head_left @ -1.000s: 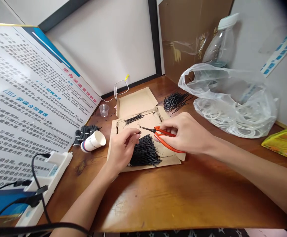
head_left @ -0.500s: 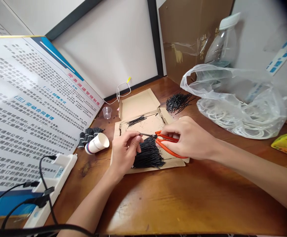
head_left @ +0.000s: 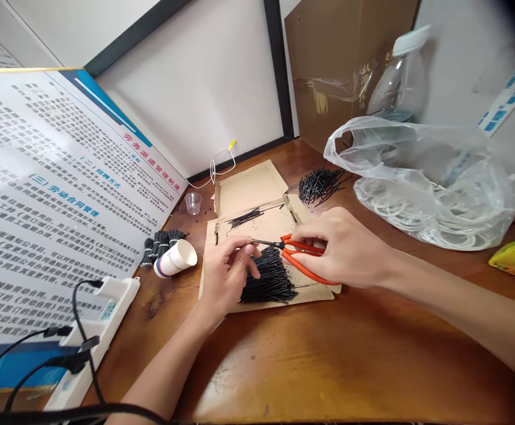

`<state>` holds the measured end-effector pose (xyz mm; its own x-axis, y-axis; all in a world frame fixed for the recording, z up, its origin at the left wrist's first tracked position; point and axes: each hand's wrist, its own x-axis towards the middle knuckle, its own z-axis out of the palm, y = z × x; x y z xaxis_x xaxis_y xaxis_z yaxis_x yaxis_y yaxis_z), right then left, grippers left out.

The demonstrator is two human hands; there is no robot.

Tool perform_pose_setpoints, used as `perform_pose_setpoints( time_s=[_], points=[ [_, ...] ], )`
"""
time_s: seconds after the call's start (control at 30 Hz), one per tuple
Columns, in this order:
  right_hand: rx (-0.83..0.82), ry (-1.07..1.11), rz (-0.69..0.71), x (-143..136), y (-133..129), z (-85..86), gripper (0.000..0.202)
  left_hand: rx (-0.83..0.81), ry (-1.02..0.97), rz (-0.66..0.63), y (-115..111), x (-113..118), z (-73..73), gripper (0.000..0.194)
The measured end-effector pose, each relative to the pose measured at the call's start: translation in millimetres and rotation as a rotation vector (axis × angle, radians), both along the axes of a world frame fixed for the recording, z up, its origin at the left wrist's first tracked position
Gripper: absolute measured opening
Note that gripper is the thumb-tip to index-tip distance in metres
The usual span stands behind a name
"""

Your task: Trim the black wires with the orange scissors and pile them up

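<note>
My right hand [head_left: 343,248] is closed round the red handles of small scissors [head_left: 305,268], whose dark blades point left. The blade tips reach the fingers of my left hand [head_left: 228,268], which are pinched together; whatever they hold is too small or hidden to make out. Below the blades, a dense pile of black wire pieces [head_left: 268,280] lies on an opened cardboard box [head_left: 251,186]. A smaller group of black pieces [head_left: 246,218] rests farther back on the cardboard.
Left of the box are a tipped paper cup [head_left: 175,260], black bundles [head_left: 162,242], a clear small cup [head_left: 193,203] and a white power strip [head_left: 102,330]. Another black pile [head_left: 321,185] lies behind. A plastic bag [head_left: 434,206] and a bottle [head_left: 396,88] stand right.
The whole view has shifted very slightly. Both hands and the scissors keep nearly the same pose, with the blade tips still at my left fingers.
</note>
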<state>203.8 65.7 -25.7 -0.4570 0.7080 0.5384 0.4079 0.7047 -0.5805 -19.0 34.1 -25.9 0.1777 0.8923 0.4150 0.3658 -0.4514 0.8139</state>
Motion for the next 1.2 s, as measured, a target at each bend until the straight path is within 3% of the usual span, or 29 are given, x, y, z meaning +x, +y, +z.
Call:
perform_pose_setpoints(
  time_s=[0.2,1.2],
  points=[
    [0.060,-0.029,-0.025,0.4,2.1,0.4,0.036,0.007,0.051,-0.001,1.2,-0.5,2.1,0.019],
    [0.029,-0.083,-0.020,1.9,2.0,1.7,0.037,0.049,0.137,-0.011,2.2,-1.5,2.8,0.022]
  ],
)
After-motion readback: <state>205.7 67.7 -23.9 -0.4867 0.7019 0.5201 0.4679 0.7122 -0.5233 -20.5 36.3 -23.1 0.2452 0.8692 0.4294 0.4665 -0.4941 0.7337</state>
